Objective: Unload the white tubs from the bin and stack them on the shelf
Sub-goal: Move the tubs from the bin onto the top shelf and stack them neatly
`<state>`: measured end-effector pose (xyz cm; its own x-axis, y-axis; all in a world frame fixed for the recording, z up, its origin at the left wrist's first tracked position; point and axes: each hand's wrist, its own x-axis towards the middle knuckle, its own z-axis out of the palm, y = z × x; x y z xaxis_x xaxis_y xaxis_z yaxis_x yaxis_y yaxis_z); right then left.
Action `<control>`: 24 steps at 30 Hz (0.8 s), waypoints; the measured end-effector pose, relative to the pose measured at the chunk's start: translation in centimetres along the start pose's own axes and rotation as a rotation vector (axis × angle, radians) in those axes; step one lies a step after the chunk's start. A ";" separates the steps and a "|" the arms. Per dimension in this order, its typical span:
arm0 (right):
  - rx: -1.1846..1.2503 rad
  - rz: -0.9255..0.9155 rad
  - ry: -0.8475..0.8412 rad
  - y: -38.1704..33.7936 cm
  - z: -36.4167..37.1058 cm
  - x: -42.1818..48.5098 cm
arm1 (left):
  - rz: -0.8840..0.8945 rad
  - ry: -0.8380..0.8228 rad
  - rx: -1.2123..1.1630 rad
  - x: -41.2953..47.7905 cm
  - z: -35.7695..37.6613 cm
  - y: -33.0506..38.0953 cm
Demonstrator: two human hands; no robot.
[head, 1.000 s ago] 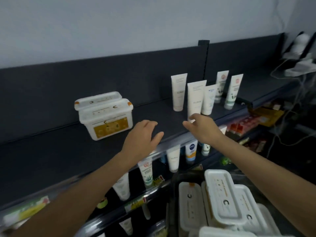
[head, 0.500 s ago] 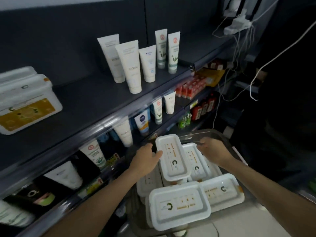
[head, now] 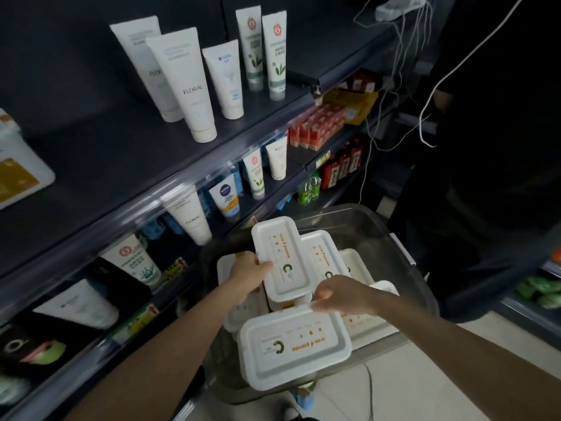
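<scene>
The top tub point(head: 282, 259) was clamped at its near end by both grips: left hand point(head: 246, 273) on the left edge, thumb over the lid, right hand point(head: 340, 291) at the near right corner. It lay uppermost in the clear bin point(head: 403, 238), over other white tubs point(head: 296, 344). Rigid plastic with a snap lid was judged; smooth, maybe slippery, weight unclear. The lid rim was best avoided, walls held instead. One tub point(head: 18, 165) was already on the shelf point(head: 121, 153), left of the tubes point(head: 185, 86).
</scene>
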<state>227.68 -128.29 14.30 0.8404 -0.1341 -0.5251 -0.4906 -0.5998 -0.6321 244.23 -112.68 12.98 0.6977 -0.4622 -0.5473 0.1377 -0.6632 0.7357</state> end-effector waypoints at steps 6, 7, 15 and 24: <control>-0.112 -0.144 -0.025 0.1 1.2 0.4 | 0.015 0.110 -0.055 -0.2 -0.8 0.2; -0.122 -0.168 -0.013 0.1 1.3 0.4 | 0.019 0.138 -0.057 -0.3 -1.2 0.1; -0.342 -0.433 -0.010 -2.8 2.6 1.4 | 0.096 0.290 -0.011 -3.2 -6.3 -0.8; -0.467 -0.380 -0.094 -2.7 1.9 1.0 | 0.038 0.337 -0.068 -6.8 -9.9 -4.3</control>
<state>229.41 -125.31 14.34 0.9025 0.2150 -0.3732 0.0109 -0.8775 -0.4794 245.84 -100.91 17.47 0.8947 -0.2581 -0.3645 0.1456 -0.6031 0.7843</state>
